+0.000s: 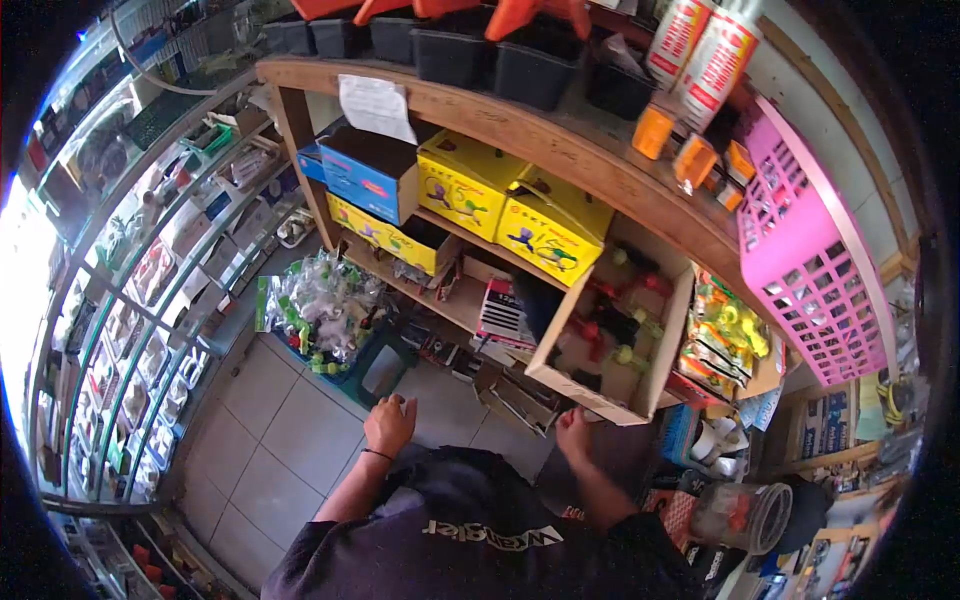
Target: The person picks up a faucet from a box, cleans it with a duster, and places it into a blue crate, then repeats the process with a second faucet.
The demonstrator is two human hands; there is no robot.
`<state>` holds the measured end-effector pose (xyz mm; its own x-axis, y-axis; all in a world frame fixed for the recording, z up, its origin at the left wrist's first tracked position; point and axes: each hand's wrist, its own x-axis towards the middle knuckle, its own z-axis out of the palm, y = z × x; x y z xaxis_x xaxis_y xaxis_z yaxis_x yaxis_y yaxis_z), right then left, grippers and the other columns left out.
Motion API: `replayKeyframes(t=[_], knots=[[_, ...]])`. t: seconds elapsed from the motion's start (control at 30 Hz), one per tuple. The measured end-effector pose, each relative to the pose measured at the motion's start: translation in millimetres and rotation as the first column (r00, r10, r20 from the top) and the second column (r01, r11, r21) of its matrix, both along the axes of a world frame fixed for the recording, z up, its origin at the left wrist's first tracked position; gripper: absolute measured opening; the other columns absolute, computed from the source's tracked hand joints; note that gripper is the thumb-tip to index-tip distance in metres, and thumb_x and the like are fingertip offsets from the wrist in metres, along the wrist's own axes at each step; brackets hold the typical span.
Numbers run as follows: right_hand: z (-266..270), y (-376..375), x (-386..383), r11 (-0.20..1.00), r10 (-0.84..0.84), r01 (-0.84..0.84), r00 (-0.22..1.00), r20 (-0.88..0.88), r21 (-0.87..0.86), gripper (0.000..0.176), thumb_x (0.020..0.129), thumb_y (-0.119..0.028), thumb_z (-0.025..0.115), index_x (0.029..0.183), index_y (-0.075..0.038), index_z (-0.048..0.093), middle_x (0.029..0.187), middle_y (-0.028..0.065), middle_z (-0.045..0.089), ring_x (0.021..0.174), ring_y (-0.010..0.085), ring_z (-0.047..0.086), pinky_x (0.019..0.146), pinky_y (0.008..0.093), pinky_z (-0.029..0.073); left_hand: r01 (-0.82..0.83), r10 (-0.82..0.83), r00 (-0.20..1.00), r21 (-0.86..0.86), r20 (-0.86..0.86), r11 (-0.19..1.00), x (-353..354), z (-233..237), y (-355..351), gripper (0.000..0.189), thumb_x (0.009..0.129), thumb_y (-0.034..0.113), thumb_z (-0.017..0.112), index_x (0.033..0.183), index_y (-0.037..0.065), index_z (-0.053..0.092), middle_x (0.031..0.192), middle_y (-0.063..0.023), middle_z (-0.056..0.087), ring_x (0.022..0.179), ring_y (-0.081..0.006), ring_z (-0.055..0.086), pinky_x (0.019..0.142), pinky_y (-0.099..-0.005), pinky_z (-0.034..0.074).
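My left hand (390,426), with a dark band at the wrist, hovers in front of a blue-green tub (388,368) on the floor. Its fingers are loosely bent and a little apart, with nothing visible in them. Clear plastic packets (325,305) with white and green contents are heaped on the tub. Below the front edge of an open cardboard box (590,402), my right hand (573,438) is closed, fingertips right at that edge; what it holds, if anything, is hidden. Red, black and yellow-green items (622,352) lie inside the box, which juts out of the shelf.
Yellow boxes (462,190) and a blue box (362,182) fill the wooden shelf (480,105). A pink basket (815,260) and spray cans (715,65) stand upper right. Glass display shelving (150,310) lines the left. A clear jar (740,517) sits beside my right arm.
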<state>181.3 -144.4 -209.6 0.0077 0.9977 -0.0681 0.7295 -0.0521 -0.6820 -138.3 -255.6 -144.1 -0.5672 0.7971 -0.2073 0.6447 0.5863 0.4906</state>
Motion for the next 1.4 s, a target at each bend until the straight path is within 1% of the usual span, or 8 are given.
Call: replayKeyframes(t=[0.07,0.1,0.27,0.37,0.47,0.7,1.07,1.4], knots=[[-25.9,-49.3,-21.5,0.987,0.026,-0.016,0.998,0.064,-0.160,0.015,0.079,-0.013,0.054,0.085,-0.001,0.047,0.076,0.0115,0.054,0.069,0.0216,0.054,0.064,0.0336,0.044,0.019,-0.019,1.000,-0.002,-0.005,1.000,-30.8,-5.0,2.1,0.035,0.079,0.038,0.050,0.087,0.005,0.060,0.088,-0.0158,0.059,0.082,-0.0325,0.056,0.070,-0.0410,0.045],[-108.4,-70.0,-1.8,0.998,0.043,-0.044,0.999,0.005,0.039,0.023,0.074,-0.025,0.058,0.074,-0.003,0.052,0.063,0.0139,0.054,0.058,0.0311,0.054,0.054,0.0403,0.041,0.028,-0.028,1.000,-0.010,-0.015,1.000,-45.0,-10.0,1.8,0.034,0.079,0.038,0.051,0.087,0.006,0.059,0.088,-0.0161,0.059,0.082,-0.0327,0.057,0.070,-0.0411,0.046],[-91.3,-117.4,-72.8,0.975,0.214,-0.220,0.957,-0.193,-0.010,0.021,0.076,-0.022,0.061,0.075,-0.004,0.050,0.057,0.0062,0.047,0.051,0.0172,0.046,0.051,0.0326,0.039,-0.059,0.058,0.998,0.047,0.025,0.997,-128.0,-37.7,1.6,0.033,0.078,0.037,0.051,0.082,0.005,0.058,0.084,-0.0173,0.059,0.079,-0.0334,0.057,0.067,-0.0423,0.046],[-13.0,-105.3,-129.2,0.960,0.224,-0.219,0.975,0.009,-0.174,0.023,0.078,-0.020,0.060,0.073,-0.003,0.046,0.057,0.0049,0.045,0.054,0.0133,0.045,0.051,0.0306,0.038,-0.044,0.043,0.997,0.022,0.065,0.999,-164.3,-51.4,3.6,0.032,0.078,0.036,0.052,0.080,0.004,0.057,0.082,-0.0171,0.059,0.077,-0.0338,0.057,0.065,-0.0433,0.046],[36.5,-84.8,-184.8,0.944,0.298,-0.312,0.946,-0.125,-0.111,0.025,0.078,-0.020,0.060,0.071,-0.002,0.044,0.057,0.0065,0.047,0.054,0.0141,0.047,0.051,0.0297,0.039,-0.067,0.069,0.990,-0.018,0.124,0.998,-191.3,-52.0,12.2,0.030,0.077,0.035,0.053,0.083,0.006,0.058,0.080,-0.0164,0.059,0.075,-0.0335,0.057,0.064,-0.0428,0.046],[61.0,-72.6,-284.8,0.867,0.469,-0.440,0.879,0.087,-0.234,0.031,0.080,-0.026,0.056,0.065,-0.001,0.046,0.052,0.0091,0.051,0.049,0.0196,0.051,0.047,0.0320,0.038,-0.314,0.294,0.942,0.116,0.164,0.942,-237.5,-114.7,28.6,0.029,0.074,0.033,0.055,0.085,0.005,0.057,0.082,-0.0173,0.058,0.075,-0.0340,0.057,0.065,-0.0428,0.046],[38.5,-99.3,-256.4,0.875,0.360,-0.202,0.878,0.314,-0.439,0.033,0.079,-0.028,0.055,0.071,0.004,0.052,0.057,0.0178,0.053,0.055,0.0284,0.055,0.053,0.0380,0.040,-0.506,0.519,0.854,0.172,-0.036,0.845,-280.9,-179.3,37.1,0.048,0.064,0.021,0.065,0.107,0.008,0.047,0.097,-0.0105,0.048,0.090,-0.0293,0.049,0.069,-0.0401,0.046],[56.6,-105.2,-271.4,0.816,0.291,-0.219,0.955,0.052,-0.534,0.030,0.085,-0.025,0.049,0.068,-0.001,0.047,0.057,0.0080,0.051,0.049,0.0153,0.050,0.047,0.0279,0.040,-0.498,0.507,0.860,0.117,-0.062,0.859,-281.4,-171.7,54.1,0.053,0.060,0.027,0.070,0.104,0.009,0.047,0.091,-0.0085,0.049,0.090,-0.0269,0.047,0.068,-0.0390,0.042]])
